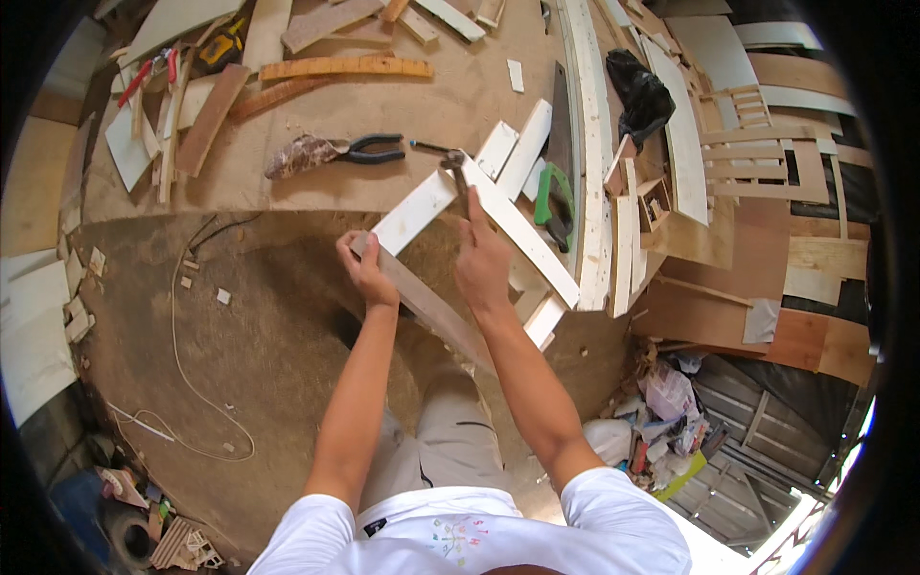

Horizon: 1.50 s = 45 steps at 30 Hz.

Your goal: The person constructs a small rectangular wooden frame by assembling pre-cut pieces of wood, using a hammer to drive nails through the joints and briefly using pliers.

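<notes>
— Where the white slat crosses mid-frame, which hand is nearer?
— Left hand, its grip closed on the slat's lower end; the slat runs up-right. Right hand grips a hammer over the bench.

Two hands, one pair of pliers, one green-handled saw, one hammer and one black bag are counted.
</notes>
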{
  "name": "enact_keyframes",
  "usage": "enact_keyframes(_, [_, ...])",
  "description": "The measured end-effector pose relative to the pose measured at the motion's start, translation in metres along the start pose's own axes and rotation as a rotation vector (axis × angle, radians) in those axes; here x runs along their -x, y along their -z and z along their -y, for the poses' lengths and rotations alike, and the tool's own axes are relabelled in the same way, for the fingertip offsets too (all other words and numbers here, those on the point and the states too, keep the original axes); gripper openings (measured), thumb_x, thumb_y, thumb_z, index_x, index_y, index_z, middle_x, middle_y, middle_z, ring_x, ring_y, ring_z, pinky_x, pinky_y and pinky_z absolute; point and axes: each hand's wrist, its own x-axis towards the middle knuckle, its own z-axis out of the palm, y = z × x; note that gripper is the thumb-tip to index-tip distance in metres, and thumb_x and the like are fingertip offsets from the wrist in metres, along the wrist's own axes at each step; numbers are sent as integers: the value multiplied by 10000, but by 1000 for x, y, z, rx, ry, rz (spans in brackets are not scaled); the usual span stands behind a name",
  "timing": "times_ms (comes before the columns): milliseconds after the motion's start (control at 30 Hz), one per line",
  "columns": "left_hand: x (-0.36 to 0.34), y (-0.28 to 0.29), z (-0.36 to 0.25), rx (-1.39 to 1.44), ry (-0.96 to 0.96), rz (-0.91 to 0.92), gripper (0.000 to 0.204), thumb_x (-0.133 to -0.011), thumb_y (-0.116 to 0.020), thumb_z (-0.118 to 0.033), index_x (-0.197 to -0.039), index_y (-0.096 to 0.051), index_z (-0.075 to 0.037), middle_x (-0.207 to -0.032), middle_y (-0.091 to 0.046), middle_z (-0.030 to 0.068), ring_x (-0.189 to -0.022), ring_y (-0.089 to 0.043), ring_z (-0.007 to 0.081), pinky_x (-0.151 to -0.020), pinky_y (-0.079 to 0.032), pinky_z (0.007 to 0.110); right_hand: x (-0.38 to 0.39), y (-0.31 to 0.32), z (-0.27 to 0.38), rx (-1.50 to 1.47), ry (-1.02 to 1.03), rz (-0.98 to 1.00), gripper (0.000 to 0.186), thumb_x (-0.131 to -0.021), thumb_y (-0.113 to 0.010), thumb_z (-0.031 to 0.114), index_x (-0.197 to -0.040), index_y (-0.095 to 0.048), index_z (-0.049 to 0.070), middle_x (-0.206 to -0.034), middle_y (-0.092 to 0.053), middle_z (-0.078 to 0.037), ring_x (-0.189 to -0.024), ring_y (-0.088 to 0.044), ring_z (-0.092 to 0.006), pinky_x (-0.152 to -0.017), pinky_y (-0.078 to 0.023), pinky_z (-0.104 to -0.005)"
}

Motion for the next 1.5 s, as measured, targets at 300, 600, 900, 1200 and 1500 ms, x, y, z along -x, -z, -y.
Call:
enact_keyframes(300, [-2,-1,-2,-31,-43,-21,267,-1002,-672,-230,-1154,-542,-54,-1091,-505,38,-1036,-473,168,-977,-399,331,3,17,5,-14,24,-81,643,-1079,-543,77,-1673,-321,185,-893,-698,-213,-704,-651,-321,-674,-533,-399])
enact_keyframes(600, [-3,2,4,-14,-30,-29,269,-1003,-671,-223,-1169,-547,-51,-1137,-504,56,-1054,-476,171,-985,-401,326,0,23,3,-149,-49,-90,535,-1053,-559,49,-1578,-496,126,-1044,-721,-271,-806,-643,-326,-823,-534,-385])
enact_keyframes(900, [-6,3,5,-34,-33,-12,286,-1005,-663,-231,-1185,-536,-49,-1137,-489,62,-1056,-477,176,-981,-404,328,1,13,-9,-83,-53,-62,595,-1043,-545,40,-1618,-433,147,-935,-720,-209,-687,-619,-324,-699,-531,-388])
enact_keyframes(1200, [-3,1,5,-66,-47,-24,230,-1022,-633,-209,-1186,-543,-75,-1077,-548,48,-1011,-522,178,-934,-429,328,-2,0,-19,5,55,-87,604,-1067,-579,103,-1633,-412,231,-933,-724,-213,-740,-639,-308,-748,-524,-354])
enact_keyframes(1500, [-9,1,6,-43,-41,-33,284,-1013,-653,-255,-1189,-534,-67,-1082,-548,51,-1016,-530,185,-932,-431,329,-1,3,-18,-39,30,-84,600,-1063,-561,89,-1630,-421,227,-866,-675,-172,-672,-537,-227,-680,-503,-327])
